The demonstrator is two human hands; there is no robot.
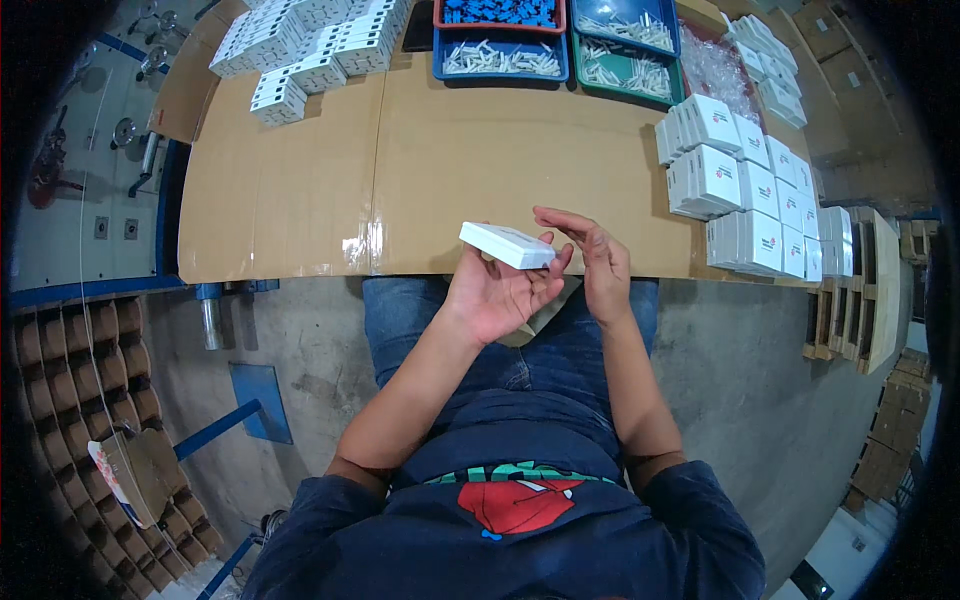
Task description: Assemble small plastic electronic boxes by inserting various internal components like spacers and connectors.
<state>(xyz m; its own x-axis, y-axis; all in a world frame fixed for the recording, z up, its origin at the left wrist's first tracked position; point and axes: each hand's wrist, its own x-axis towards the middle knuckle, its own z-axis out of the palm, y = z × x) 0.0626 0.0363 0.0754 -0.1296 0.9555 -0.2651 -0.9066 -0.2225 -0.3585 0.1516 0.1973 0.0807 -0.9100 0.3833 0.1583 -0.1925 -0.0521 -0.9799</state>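
A flat white plastic case (507,245) rests tilted on the fingers of my left hand (487,298), which is turned palm up in front of the cardboard-covered table's near edge. My left thumb lies out of clear sight behind the case. Close to the case's right end is my right hand (600,262), its fingers stretched out and holding nothing. Whether its fingertips touch the case I cannot tell.
White cases (716,180) stand stacked at the table's right. More white pieces (330,50) fill the back left. Along the back, a blue tray (500,82) and a green tray (630,95) hold small white parts; a red tray (500,28) holds blue ones. Cardboard (290,200) covers the table.
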